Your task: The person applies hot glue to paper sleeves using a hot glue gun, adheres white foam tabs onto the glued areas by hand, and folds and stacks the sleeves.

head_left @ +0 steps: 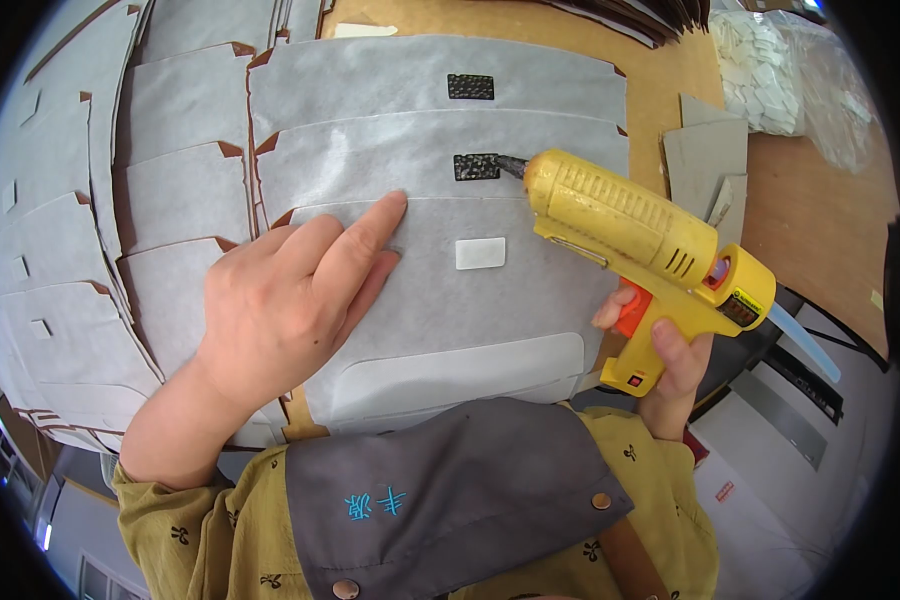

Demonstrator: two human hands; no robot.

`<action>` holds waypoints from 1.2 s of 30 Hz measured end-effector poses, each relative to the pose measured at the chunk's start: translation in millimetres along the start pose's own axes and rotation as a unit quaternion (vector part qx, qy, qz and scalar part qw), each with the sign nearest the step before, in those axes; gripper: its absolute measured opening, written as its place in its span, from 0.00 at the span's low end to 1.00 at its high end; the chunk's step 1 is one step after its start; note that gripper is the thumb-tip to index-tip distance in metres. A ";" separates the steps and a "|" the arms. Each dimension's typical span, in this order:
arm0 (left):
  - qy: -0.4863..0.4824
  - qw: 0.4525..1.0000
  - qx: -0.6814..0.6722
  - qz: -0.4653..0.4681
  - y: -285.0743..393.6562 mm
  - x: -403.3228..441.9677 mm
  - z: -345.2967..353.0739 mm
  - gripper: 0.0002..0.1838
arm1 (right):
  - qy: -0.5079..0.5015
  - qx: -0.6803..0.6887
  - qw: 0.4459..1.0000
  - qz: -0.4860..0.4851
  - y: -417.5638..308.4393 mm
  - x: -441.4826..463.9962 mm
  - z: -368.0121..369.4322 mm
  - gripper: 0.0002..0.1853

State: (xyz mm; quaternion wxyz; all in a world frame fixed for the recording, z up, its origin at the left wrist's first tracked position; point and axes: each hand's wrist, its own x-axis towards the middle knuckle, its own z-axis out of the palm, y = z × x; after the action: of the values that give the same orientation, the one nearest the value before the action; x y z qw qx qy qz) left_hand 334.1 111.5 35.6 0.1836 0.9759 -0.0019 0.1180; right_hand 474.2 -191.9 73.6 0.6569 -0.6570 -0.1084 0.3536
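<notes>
My right hand [675, 365] is wrapped round the handle of a yellow glue gun [625, 210], with fingers at its orange trigger. The gun's dark nozzle touches the right end of a black speckled rectangle [476, 167] on a grey sheet [350, 155]. A second black rectangle [470, 87] lies on the sheet above, and a white rectangle [481, 253] on the one below. My left hand [295, 290] rests on the sheets, index finger stretched out and the other fingers curled loosely, holding nothing. A pale glue stick [805, 342] sticks out of the gun's back.
More overlapping grey sheets [180, 200] with brown edges spread at the left. At the upper right are a clear bag of white pieces [760, 75], grey board scraps [705, 160] and a stack of dark brown sheets [640, 15].
</notes>
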 end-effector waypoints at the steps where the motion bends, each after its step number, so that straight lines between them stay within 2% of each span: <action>1: 0.004 1.000 0.010 0.001 0.2 0.4 0.0 0.23 | 0.000 -0.001 1.000 -0.001 0.3 0.5 -0.2 0.29; 5: 0.005 1.000 0.008 0.000 -0.3 -0.2 -0.1 0.23 | 0.016 0.019 1.000 0.001 0.1 -0.5 3.5 0.30; 7: 0.007 1.000 -0.012 0.002 -1.1 -1.9 0.8 0.27 | 0.009 0.040 0.999 0.008 -1.2 -1.3 1.1 0.30; 9: 0.007 1.000 -0.007 0.002 -1.2 -2.2 0.6 0.27 | 0.004 0.061 0.998 0.015 -2.4 -0.9 2.4 0.31; 17: 0.005 1.000 0.004 0.004 0.2 -1.3 -0.8 0.27 | -0.005 0.001 0.998 0.063 -7.9 12.3 12.5 0.32; 21: 0.001 1.000 0.006 -0.001 2.5 -0.2 -3.7 0.26 | 0.037 0.010 0.999 0.017 0.3 4.2 9.7 0.32; 25: 0.018 1.000 0.022 0.000 1.1 -2.1 1.5 0.22 | -0.009 0.102 0.995 0.021 10.5 -11.3 -36.6 0.31; 26: 0.016 0.999 0.032 0.005 0.9 -1.8 -0.6 0.22 | -0.012 0.178 0.984 0.009 14.8 -13.5 -47.5 0.30; 27: 0.012 1.000 0.001 -0.002 1.2 -0.7 -3.0 0.22 | -0.017 0.254 0.967 -0.001 18.9 -15.3 -56.4 0.29; 29: 0.002 1.000 -0.015 -0.014 1.1 0.8 -7.0 0.22 | 0.053 0.352 0.933 -0.055 25.2 -11.5 -72.4 0.27; 30: 0.030 0.991 -0.118 -0.051 -0.4 1.6 -7.8 0.20 | 0.046 0.363 0.929 -0.053 27.3 -12.1 -87.6 0.27; 31: 0.063 0.970 -0.219 -0.088 -1.4 0.8 -11.9 0.19 | 0.084 0.352 0.932 -0.031 28.8 -10.9 -107.0 0.27; 32: 0.001 0.917 -0.357 -0.181 0.3 -0.7 -23.6 0.20 | 0.120 0.340 0.933 -0.009 30.9 -9.1 -120.6 0.26; 33: 0.004 0.919 -0.347 -0.186 2.7 1.5 -38.5 0.20 | 0.111 0.346 0.931 -0.007 32.6 -9.6 -128.4 0.26; 34: -0.052 0.799 -0.538 -0.263 3.7 3.5 -53.8 0.27 | 0.140 0.333 0.933 0.004 34.1 -12.3 -131.9 0.26; 35: -0.102 0.629 -0.699 -0.324 6.6 4.7 -63.2 0.35 | 0.170 0.317 0.933 0.017 32.2 -13.1 -133.4 0.26; 36: -0.114 0.613 -0.702 -0.344 11.5 3.4 -65.9 0.44 | 0.258 0.279 0.924 0.040 20.4 -11.7 -113.3 0.25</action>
State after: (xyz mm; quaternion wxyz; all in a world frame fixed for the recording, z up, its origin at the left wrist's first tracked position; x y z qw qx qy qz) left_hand 321.7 124.6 100.2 0.8379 0.4837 0.2309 -0.1032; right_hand 527.9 -290.4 45.4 0.8045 -0.5191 0.1939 0.2137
